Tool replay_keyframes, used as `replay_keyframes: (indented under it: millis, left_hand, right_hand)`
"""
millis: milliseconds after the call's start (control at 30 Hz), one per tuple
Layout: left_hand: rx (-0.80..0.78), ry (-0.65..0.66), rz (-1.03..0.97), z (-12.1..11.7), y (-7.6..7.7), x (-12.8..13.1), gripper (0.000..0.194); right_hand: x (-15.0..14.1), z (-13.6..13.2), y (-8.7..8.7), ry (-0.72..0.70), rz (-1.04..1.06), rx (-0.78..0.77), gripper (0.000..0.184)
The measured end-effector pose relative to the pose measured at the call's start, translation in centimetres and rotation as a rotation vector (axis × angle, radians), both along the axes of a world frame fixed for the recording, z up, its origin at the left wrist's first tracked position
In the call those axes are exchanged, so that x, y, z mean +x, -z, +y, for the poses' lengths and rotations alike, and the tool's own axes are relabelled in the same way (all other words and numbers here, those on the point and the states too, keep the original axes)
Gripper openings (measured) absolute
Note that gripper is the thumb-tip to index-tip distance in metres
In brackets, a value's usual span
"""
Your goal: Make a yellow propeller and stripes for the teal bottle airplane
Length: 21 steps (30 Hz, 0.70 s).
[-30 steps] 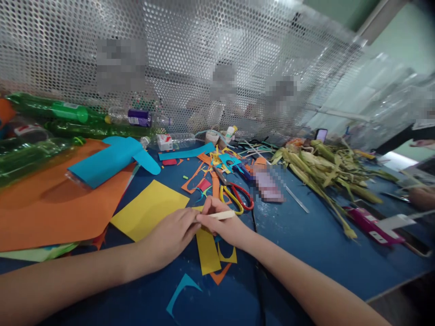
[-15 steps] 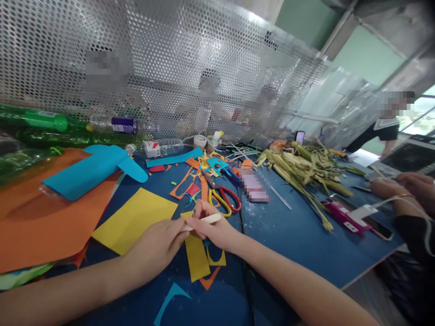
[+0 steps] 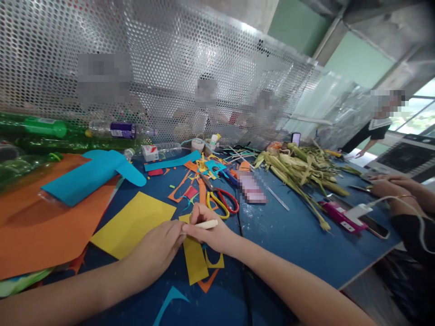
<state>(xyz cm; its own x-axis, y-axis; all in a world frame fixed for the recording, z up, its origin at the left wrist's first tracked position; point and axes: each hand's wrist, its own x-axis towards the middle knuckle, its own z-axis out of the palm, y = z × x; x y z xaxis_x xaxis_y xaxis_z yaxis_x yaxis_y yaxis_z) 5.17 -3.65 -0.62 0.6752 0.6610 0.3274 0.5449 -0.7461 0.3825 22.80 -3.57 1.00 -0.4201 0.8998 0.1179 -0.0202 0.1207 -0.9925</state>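
My right hand [image 3: 210,230] is closed round a white pen [image 3: 208,224], its back end pointing up to the right. My left hand [image 3: 161,246] meets it at the pen's front end, its fingers pressed together; what they hold, if anything, is hidden. Under both hands lies a narrow yellow paper strip [image 3: 195,262], beside a yellow offcut with a round cutout [image 3: 217,260]. A larger yellow sheet [image 3: 134,222] rests left of my left hand. Just beyond my right hand are scissors [image 3: 222,201] with red and yellow handles, lying among coloured paper scraps.
A blue paper-wrapped bottle [image 3: 81,176] lies on orange paper [image 3: 44,231] at left, near green bottles [image 3: 44,127]. Corn husks [image 3: 302,167], a phone [image 3: 251,186] and a pink power strip [image 3: 343,217] are at right, beside another person's hands [image 3: 394,190].
The pen leans slightly flatter in my right hand, and both hands remain together over the yellow strip. The view has shifted a little. At right, the other person's hands have moved slightly.
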Motion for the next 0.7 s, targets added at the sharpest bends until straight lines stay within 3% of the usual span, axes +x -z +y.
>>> replay_keyframes:
  millis: [267, 433, 500, 633, 700]
  left_hand:
    - [-0.055, 0.051, -0.056, 0.2, -0.1, 0.0, 0.024]
    - [-0.151, -0.011, -0.048, 0.2, -0.7, 0.0, 0.025]
    - [-0.187, -0.064, -0.076, 0.2, -0.7, 0.0, 0.02]
    - [-0.179, -0.189, -0.15, 0.1, -0.9, -0.2, 0.028]
    - [-0.122, -0.153, -0.136, -0.1, -1.0, -0.4, 0.021]
  right_hand:
    - [0.0, 0.0, 0.3, -0.015, 0.023, -0.021, 0.026]
    - [0.1, -0.2, -0.1, 0.013, 0.028, 0.006, 0.023]
    - [0.1, -0.1, -0.2, 0.052, 0.068, -0.011, 0.023]
    - [0.4, 0.7, -0.1, 0.192, 0.247, -0.103, 0.023]
    - [0.6, 1.2, 0.0, 0.264, 0.321, -0.166, 0.021]
